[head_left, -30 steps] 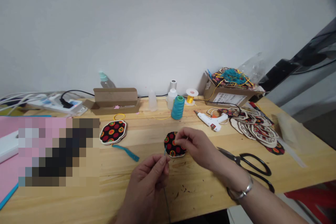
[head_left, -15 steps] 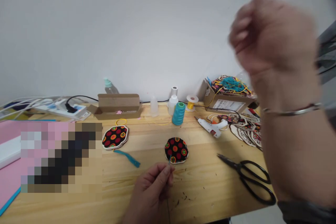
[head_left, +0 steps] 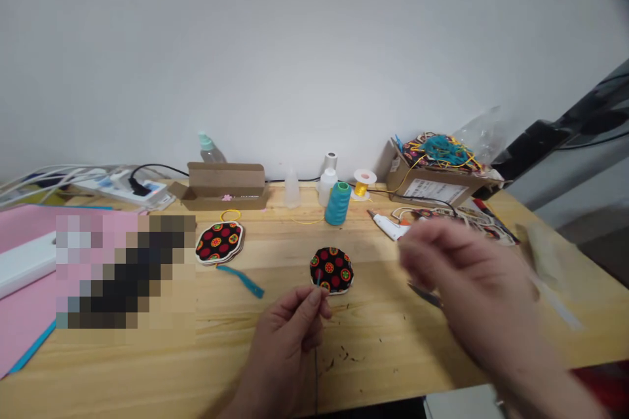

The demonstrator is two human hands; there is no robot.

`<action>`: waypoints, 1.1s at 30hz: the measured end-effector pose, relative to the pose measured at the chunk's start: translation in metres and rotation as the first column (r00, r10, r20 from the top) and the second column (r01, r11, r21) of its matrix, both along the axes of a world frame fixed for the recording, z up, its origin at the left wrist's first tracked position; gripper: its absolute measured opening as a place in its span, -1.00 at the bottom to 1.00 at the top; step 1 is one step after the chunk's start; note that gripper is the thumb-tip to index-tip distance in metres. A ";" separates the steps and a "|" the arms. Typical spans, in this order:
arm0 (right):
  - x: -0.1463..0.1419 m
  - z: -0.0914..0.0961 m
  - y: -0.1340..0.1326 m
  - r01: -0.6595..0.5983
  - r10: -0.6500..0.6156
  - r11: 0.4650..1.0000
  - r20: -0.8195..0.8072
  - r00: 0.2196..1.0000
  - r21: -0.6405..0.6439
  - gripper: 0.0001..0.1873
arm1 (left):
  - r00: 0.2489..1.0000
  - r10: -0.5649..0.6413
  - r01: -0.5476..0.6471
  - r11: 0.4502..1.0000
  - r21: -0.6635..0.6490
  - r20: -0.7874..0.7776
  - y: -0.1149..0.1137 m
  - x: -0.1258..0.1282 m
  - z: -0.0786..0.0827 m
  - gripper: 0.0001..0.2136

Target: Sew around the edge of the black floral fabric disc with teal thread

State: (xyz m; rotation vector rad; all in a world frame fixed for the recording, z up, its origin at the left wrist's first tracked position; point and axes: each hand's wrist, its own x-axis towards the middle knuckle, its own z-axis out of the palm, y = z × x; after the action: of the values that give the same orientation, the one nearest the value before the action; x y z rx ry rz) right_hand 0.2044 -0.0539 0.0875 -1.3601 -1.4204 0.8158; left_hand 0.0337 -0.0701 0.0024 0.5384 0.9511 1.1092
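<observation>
My left hand [head_left: 295,334] pinches thin teal thread [head_left: 319,279]. Just beyond its fingertips lies round black floral fabric pad [head_left: 335,270]. My right hand [head_left: 457,268], blurred, hovers right of pad; grip unreadable.

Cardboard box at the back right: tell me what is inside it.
The cardboard box is heaped above its rim with tangled teal cord and yellow cord over patterned pieces. Anything lower is hidden by its wall.

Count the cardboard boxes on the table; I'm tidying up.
2: flat open box, back left of centre; heaped box, back right. The right hand may hide more.
</observation>
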 end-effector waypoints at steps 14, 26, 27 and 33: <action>-0.045 -0.086 -0.032 0.045 -0.048 0.996 -0.039 0.998 -0.075 -0.87 | 1.000 -0.001 0.001 0.999 -0.044 -0.015 -0.004 0.012 -0.001 -0.86; -0.043 -0.098 -0.035 -0.082 0.009 0.960 0.261 0.965 0.269 -0.86 | 0.999 -0.027 0.026 0.998 -0.064 -0.020 -0.003 0.012 -0.005 -0.79; -0.043 -0.099 -0.035 -0.088 -0.006 0.948 0.294 0.956 0.305 -0.86 | 0.999 -0.030 0.028 0.997 -0.070 -0.015 -0.003 0.011 -0.005 -0.79; -0.038 -0.098 -0.031 -0.029 -0.121 0.909 0.331 0.936 0.415 -0.87 | 1.000 -0.021 0.023 0.996 -0.087 0.018 -0.001 0.010 -0.007 -0.85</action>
State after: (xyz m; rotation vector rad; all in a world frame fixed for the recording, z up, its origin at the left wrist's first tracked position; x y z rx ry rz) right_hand 0.1666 -0.0853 -0.0105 -1.2341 -1.7120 0.2135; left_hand 0.0439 -0.0710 -0.0046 0.4670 0.9722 1.0464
